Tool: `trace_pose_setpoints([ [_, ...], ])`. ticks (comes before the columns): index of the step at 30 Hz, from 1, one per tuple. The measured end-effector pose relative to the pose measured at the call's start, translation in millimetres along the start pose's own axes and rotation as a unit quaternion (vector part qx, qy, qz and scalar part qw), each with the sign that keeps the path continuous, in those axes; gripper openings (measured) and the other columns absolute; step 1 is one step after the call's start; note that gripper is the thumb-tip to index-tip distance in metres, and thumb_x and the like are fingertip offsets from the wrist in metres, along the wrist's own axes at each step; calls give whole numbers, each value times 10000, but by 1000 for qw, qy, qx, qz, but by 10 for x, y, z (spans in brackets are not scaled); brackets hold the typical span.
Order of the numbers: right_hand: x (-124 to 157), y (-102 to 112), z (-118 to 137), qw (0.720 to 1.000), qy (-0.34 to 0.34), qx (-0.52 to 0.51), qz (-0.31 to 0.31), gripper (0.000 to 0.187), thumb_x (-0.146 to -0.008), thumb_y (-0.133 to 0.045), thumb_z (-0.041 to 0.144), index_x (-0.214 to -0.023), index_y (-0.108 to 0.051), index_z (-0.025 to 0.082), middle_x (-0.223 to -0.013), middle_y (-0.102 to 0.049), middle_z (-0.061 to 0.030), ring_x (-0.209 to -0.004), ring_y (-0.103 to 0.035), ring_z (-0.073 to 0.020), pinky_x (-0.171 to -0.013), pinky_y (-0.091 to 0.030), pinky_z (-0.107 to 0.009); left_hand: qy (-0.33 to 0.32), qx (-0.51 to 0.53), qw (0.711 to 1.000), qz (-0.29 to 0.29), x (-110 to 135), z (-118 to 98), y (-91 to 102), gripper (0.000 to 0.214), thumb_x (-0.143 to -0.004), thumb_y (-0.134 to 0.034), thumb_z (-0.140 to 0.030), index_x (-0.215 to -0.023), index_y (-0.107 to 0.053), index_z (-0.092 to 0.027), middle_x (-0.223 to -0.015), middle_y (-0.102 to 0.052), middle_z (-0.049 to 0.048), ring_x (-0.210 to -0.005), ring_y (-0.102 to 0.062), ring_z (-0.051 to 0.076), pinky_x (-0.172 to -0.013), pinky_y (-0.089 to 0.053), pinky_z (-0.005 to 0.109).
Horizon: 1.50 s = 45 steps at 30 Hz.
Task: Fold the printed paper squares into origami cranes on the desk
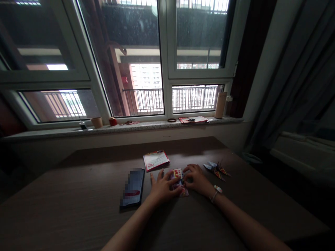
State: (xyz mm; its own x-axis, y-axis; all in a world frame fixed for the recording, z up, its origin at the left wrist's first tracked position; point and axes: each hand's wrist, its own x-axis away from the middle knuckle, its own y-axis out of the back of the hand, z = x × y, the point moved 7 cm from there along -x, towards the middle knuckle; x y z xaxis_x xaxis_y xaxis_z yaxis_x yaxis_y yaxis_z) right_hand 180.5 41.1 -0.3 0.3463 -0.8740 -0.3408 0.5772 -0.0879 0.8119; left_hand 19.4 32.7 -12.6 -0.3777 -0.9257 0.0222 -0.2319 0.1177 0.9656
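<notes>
A small colourful printed paper (177, 173) with large red digits lies on the brown table between my two hands, partly covered by fingers. My left hand (163, 188) rests on its left side, fingers spread and pressing it down. At the right edge, my right hand (197, 179) has its thumb and index finger bent together on the paper. A bracelet circles the right wrist. Right of that hand lies a folded paper piece (216, 169) with pointed ends. Behind my left hand is a stack of printed sheets (156, 160).
A phone (133, 188) with a blurred screen lies left of my left hand. The windowsill (151, 126) beyond the table (65, 195) carries a paper cup (96, 122), a red spool (112, 121), a roll of tape (171, 120), scissors (192, 120) on papers and a tall bottle (221, 105).
</notes>
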Motion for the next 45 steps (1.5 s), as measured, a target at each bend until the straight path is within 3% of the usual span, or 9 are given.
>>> trace_pose_setpoints([
  [7, -85, -40, -80, 999, -13, 35, -9, 79, -777, -657, 286, -801, -731, 268, -1159, -615, -24, -1293, -363, -275, -1143, -112, -518, -6, -8, 1000, 2, -4, -5, -23, 584, -794, -400, -761, -1336, -441, -548, -1558, -315, -74, -1451, -92, 430, -1019, 108, 780],
  [17, -176, -38, -41, 997, -6, 75, -13, 93, -807, -630, 276, -809, -719, 248, -1111, -622, -36, -1235, -411, -263, -1130, -117, -521, -6, -10, 1000, 3, -4, -13, -13, 571, -799, -395, -760, -1330, -443, -556, -1561, -309, -71, -1451, -114, 420, -1022, 95, 781],
  [34, -398, -96, -160, 995, -34, 86, -24, 141, -845, -601, 293, -874, -725, 232, -1075, -632, -56, -1128, -470, -242, -1062, -236, -473, -2, -3, 1000, -4, 10, -29, 25, 549, -793, -414, -757, -1299, -482, -557, -1549, -336, -58, -1446, -121, 433, -1009, 88, 793],
  [41, -508, -141, -254, 994, -64, 84, -31, 162, -854, -583, 305, -886, -725, 237, -1079, -626, -59, -1131, -473, -247, -1076, -211, -492, 4, -2, 1000, 6, 19, -49, 43, 560, -791, -426, -754, -1312, -469, -555, -1555, -326, -58, -1447, -106, 438, -1032, 81, 775],
  [45, -522, -174, -327, 994, -92, 56, -28, 183, -861, -567, 329, -888, -728, 245, -1059, -622, -52, -1101, -492, -229, -1053, -260, -433, 1, -1, 1000, -1, 22, -55, 58, 527, -804, -434, -734, -1302, -473, -566, -1550, -333, -64, -1447, -104, 438, -1023, 95, 782],
])
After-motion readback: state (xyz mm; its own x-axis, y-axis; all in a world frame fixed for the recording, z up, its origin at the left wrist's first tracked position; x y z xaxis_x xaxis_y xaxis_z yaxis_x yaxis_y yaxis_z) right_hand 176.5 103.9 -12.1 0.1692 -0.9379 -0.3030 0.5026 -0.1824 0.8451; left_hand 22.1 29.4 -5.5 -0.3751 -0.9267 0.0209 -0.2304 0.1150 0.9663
